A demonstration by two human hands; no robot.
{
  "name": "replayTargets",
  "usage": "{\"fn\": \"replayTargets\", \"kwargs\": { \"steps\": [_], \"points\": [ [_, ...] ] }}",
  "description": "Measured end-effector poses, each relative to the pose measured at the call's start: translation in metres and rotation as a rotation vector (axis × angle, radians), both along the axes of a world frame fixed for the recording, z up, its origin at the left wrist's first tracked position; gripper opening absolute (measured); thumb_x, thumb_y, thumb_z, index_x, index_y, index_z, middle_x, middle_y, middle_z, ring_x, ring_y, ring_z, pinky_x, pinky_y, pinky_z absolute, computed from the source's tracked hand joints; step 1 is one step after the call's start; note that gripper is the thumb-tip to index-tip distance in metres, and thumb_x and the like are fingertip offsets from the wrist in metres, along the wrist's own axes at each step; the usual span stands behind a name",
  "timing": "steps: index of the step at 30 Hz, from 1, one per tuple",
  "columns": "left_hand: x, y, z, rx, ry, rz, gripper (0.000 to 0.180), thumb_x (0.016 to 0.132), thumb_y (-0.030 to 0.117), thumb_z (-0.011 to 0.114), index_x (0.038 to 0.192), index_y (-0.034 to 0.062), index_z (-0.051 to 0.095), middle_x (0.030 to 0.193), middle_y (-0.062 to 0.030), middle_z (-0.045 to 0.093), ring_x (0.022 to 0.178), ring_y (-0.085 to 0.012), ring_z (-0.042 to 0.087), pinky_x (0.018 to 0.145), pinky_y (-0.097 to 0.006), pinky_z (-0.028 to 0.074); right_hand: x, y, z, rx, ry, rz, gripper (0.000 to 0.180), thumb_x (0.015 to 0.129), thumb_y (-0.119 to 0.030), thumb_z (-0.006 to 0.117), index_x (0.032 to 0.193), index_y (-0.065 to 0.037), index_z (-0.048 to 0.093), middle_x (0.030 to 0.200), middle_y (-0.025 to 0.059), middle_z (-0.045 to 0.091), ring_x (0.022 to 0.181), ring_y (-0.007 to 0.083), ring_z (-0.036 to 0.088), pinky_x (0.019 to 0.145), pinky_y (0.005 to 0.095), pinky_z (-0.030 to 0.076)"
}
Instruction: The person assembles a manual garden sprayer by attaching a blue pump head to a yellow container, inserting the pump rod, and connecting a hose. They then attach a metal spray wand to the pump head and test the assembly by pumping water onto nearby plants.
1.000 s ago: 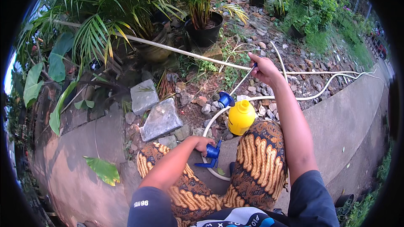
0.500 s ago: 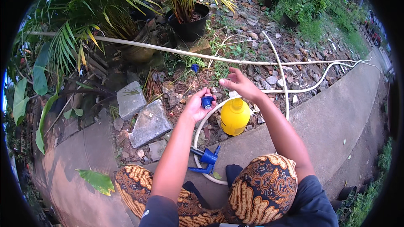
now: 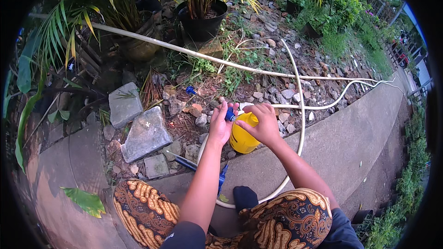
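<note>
The left hand has its fingers curled round a blue fitting. Right of them, the right hand has bent fingers, thumb apart (whether they grip anything, I cannot tell), with the yellow bottle just below both hands' fingertips.

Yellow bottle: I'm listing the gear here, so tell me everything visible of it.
The yellow bottle has a rounded, smooth body that looks like plastic, with dark marks on its left side. It stands roughly upright where the stones meet the pavement. The right hand overlaps its upper part, hiding the mouth, so I can't tell whether it is capped or touched.
</note>
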State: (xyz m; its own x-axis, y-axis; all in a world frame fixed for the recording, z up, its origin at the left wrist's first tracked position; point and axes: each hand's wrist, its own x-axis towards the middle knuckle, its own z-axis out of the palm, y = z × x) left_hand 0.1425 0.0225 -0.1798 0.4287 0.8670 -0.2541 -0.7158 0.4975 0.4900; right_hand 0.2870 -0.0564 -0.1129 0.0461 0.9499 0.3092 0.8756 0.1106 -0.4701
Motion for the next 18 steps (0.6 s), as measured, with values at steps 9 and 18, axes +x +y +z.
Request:
{"fn": "replayTargets", "kwargs": {
  "steps": [9, 18],
  "points": [
    [0.002, -0.003, 0.013, 0.157, 0.017, -0.079, 0.025, 0.100, 0.030, 0.067, 0.108, 0.0121, 0.052, 0.115, -0.0072, 0.064, 0.112, -0.0247, 0.065, 0.092, -0.042, 0.054, -0.023, 0.003, -0.001, 0.217, 0.044, 0.017, 0.027, 0.080, -0.019, 0.079, 0.102, -0.008, 0.069, 0.088, 0.0069, 0.070, 0.082, 0.0290, 0.067, 0.079, 0.0419, 0.052],
    [-0.004, 0.010, 0.026, 0.186, 0.300, 0.247, 0.038, 0.092, 0.023, 0.079, 0.113, 0.0041, 0.054, 0.102, -0.0069, 0.065, 0.091, -0.0131, 0.065, 0.077, -0.026, 0.052, -0.034, 0.008, -0.001, 0.297, 0.308, -0.010, 0.026, 0.074, -0.003, 0.077, 0.096, -0.002, 0.065, 0.084, 0.0099, 0.066, 0.075, 0.0221, 0.069, 0.069, 0.0343, 0.056]
  ]
}}
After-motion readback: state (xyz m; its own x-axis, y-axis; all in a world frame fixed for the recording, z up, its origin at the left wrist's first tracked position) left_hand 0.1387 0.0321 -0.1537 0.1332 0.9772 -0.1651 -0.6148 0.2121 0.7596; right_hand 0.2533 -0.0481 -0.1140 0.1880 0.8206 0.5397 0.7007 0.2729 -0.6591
